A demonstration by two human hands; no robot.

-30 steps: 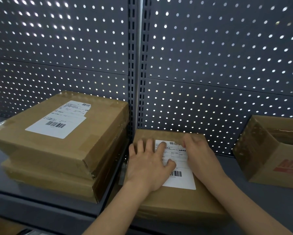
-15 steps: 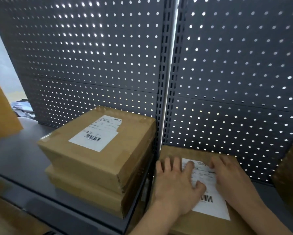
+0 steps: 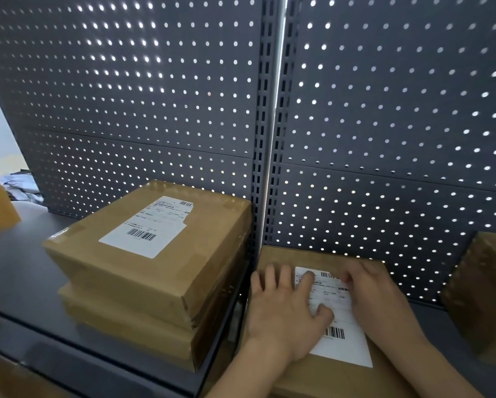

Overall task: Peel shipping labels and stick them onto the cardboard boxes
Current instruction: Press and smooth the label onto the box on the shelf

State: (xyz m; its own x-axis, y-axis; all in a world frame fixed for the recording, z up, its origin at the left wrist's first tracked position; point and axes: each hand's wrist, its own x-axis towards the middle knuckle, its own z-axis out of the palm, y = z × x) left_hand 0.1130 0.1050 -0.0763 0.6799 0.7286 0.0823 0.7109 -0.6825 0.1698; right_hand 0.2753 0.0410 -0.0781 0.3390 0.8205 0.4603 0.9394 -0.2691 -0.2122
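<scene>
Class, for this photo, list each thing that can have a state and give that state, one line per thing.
left hand: flat, fingers straight, pressing the near label.
right hand: flat, pressing the same label.
near label: lying on the near box, under both hands.
near box: closed.
top stacked box: closed, taped, labelled.
bottom stacked box: closed, under the top stacked box.

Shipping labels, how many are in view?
2. The left label on the stack's top box; the right label on the low box, under the left hand and right hand. More may be hidden.
</scene>
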